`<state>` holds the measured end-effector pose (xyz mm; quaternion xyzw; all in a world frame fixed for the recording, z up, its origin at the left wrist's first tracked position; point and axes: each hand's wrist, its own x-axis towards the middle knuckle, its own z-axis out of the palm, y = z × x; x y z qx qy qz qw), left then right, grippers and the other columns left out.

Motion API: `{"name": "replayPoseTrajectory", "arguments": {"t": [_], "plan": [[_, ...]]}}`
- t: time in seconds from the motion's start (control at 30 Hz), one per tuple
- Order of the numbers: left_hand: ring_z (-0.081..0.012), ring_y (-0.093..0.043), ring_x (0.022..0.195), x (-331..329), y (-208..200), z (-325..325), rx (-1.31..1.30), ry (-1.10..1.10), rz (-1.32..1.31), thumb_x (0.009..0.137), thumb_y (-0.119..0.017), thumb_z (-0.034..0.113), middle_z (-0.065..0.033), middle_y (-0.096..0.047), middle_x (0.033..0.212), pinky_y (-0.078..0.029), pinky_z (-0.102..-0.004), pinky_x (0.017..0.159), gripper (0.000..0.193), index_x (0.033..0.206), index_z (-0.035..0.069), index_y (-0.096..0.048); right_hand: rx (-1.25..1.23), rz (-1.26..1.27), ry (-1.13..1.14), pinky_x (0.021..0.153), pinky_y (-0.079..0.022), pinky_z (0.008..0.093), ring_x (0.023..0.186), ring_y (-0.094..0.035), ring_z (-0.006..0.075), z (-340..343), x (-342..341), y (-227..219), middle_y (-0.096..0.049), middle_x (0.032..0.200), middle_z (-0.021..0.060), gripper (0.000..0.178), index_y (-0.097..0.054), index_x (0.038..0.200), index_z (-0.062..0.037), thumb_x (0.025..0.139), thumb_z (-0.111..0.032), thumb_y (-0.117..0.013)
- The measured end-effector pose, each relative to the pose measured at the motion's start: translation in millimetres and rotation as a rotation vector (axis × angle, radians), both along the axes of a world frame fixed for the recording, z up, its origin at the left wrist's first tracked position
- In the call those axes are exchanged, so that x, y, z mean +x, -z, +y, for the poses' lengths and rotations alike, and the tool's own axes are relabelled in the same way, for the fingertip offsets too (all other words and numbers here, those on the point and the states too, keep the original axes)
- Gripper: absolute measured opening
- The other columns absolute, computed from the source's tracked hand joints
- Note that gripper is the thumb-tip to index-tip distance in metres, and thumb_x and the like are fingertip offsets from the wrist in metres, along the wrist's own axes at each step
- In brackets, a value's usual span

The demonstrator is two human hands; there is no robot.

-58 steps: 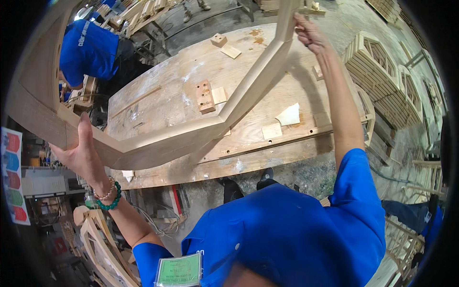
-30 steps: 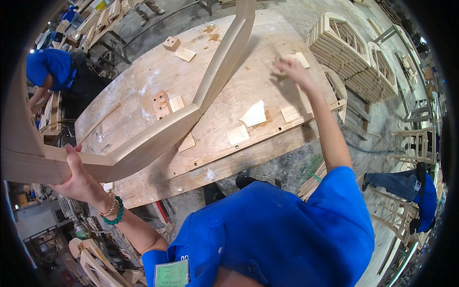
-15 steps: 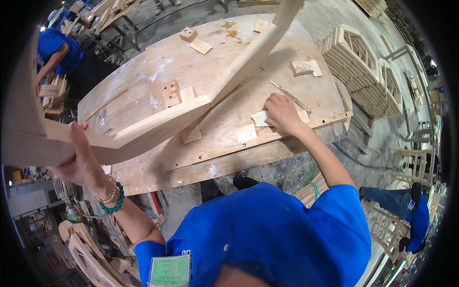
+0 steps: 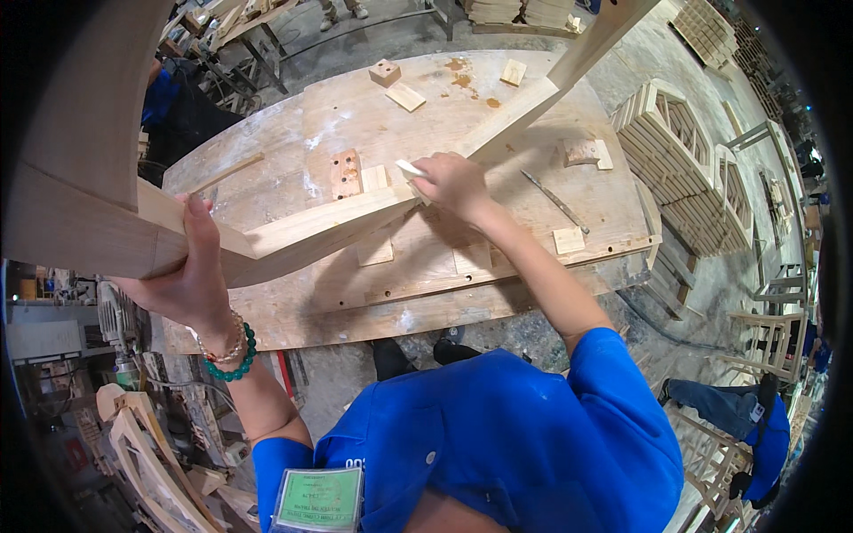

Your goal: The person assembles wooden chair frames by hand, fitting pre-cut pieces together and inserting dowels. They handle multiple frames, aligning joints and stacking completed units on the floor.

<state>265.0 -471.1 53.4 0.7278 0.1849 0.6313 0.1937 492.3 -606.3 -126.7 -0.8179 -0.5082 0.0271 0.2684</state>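
Observation:
A pale curved wooden frame [image 4: 329, 222] slants across the worktable, its near left end raised off the top. My left hand [image 4: 191, 266] grips that end from below, thumb on its inner side. My right hand [image 4: 451, 185] is closed on a small off-white flat piece [image 4: 410, 168], held against the frame's bar near the middle. The material of that piece cannot be made out; it may be sandpaper or a thin scraper. To the right of this hand lies a slim knife-like tool [image 4: 555, 202] on the tabletop.
On the worktable [image 4: 284, 311] lie a drilled block [image 4: 345, 173], small wood pieces [image 4: 405, 97] and a curved block [image 4: 579, 152]. Stacked wooden frames [image 4: 675, 151] stand beyond the right edge. A person in blue [image 4: 769, 444] is at the far right.
My right hand has picked up the off-white piece from the tabletop and brought it left onto the frame. The frame and my left hand have shifted slightly right in view.

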Motion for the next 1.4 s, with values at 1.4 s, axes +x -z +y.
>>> {"name": "replayPoseTrajectory", "arguments": {"t": [1.4], "plan": [[-0.0178, -0.064, 0.078, 4.5, -1.3, 12.6, 0.044, -0.032, 0.029, 0.067, -0.082, 0.012, -0.0167, -0.055, 0.101, -0.058, -0.0273, 0.061, 0.064, 0.114, -0.008, -0.043, 0.539, 1.188, 0.202, 0.062, -0.048, 0.0233, 0.077, -0.060, 0.0091, -62.5, -12.9, 13.2, -0.067, 0.092, 0.0032, 0.031, -0.064, 0.105, -0.0017, 0.081, -0.020, -0.073]]}}
